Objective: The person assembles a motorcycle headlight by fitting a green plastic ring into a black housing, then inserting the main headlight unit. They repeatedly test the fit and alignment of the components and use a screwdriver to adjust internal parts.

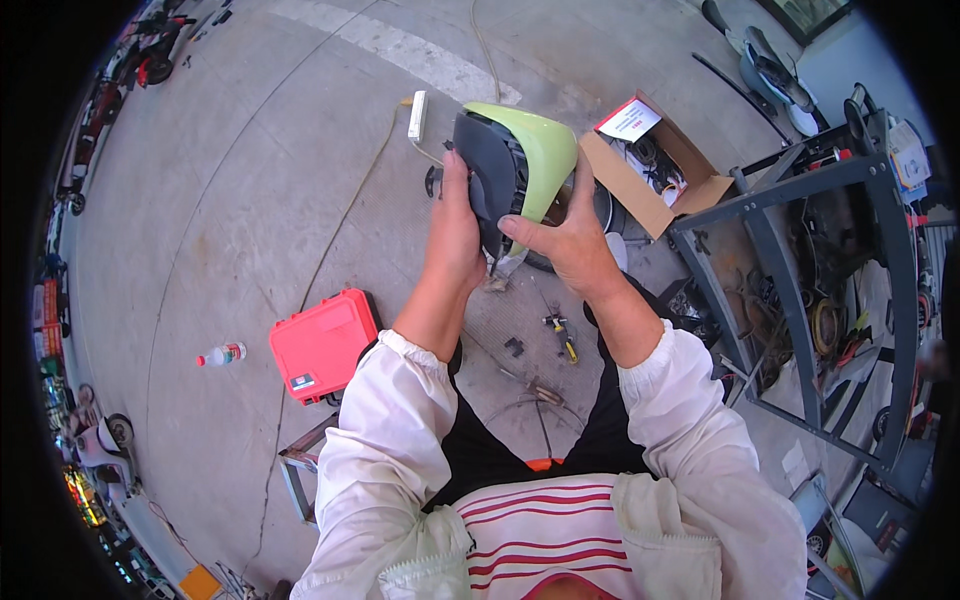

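Observation:
Both my hands hold up a light-green and black plastic shell, perhaps a scooter cover, above the floor. My left hand grips its dark side, thumb lying along the black face. On the green side my right hand is closed round the edge, with its thumb pressed across the lower rim toward the black part. The fingers behind the shell are hidden. Part of a wheel shows behind my right hand. Below, between my knees, a yellow-handled tool and a small black piece lie on the floor.
A red case and a plastic bottle are at left. Ahead lies a white power strip with its cable. An open cardboard box holds cables, beside a grey metal rack crowded with parts. Scooters line the left edge.

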Available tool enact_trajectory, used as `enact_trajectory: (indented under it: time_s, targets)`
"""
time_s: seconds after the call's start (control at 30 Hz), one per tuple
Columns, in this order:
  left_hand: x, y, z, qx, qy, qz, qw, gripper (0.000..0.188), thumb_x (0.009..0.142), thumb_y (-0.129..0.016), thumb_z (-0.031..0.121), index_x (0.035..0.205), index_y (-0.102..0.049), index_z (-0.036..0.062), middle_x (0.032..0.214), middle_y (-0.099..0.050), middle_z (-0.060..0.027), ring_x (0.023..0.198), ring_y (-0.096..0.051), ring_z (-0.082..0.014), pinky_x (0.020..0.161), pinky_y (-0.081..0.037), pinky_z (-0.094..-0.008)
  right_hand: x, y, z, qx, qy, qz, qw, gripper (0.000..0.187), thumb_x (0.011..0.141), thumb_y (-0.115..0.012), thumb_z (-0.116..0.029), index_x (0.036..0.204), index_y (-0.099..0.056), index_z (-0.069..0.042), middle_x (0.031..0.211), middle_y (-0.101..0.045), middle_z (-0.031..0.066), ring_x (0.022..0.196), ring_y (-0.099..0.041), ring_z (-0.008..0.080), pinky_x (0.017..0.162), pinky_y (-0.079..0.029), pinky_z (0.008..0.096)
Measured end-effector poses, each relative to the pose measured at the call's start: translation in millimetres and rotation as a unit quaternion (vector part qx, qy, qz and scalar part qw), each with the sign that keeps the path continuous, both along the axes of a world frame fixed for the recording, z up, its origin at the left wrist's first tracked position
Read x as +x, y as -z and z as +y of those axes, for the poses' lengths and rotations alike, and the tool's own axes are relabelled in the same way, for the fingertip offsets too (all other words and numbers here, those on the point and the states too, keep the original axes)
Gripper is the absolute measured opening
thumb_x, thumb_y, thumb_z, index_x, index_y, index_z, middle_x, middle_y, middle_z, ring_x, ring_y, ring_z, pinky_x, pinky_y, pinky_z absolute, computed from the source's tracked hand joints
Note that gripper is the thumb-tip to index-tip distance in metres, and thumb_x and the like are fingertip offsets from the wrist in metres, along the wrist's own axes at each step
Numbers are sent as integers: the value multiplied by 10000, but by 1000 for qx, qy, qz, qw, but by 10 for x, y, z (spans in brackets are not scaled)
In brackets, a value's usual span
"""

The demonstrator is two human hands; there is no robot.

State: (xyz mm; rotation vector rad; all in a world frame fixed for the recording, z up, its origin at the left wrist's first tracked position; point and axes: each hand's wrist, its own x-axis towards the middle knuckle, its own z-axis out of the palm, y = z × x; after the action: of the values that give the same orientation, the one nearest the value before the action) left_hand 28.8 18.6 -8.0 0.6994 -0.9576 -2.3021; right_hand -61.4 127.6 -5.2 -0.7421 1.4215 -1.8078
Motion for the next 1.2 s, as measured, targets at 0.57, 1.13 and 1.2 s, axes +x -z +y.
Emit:
enact_trajectory:
  time_s: [0.57, 1.13, 1.2]
  targets:
    - [-53, 61, -170, -13, 5, -13, 1000, 560, 1035, -433, 483, 1287, -545, -4, 1181, -655, -108, 1009, -668, -173, 892, -540, -318, -298, -157, 48, 27, 5, 41, 999, 1230, 689, -885, -205, 1559, -25, -74, 1381, -455, 186, 1189, -537, 268, 992, -476, 382]
    - [305, 72, -639, 105, 61, 226, 966, 566, 1023, -378, 457, 1377, -504, 34, 1326, -602, -166, 1182, -612, -299, 1027, -491, -442, -944, 1173, -128, 155, 122, -326, 925, 782, 804, -809, -353, 1402, -334, -190, 1366, -421, 133, 1197, -479, 393, 886, -436, 638]
    - [307, 88, -684, 107, 52, 230, 966, 569, 1015, -377, 460, 1375, -511, 39, 1330, -602, -167, 1179, -614, -297, 1030, -488, -446, -1003, 1624, -106, 232, 157, -302, 911, 882, 724, -880, -289, 1405, -329, -182, 1384, -409, 141, 1213, -469, 410, 882, -424, 666]
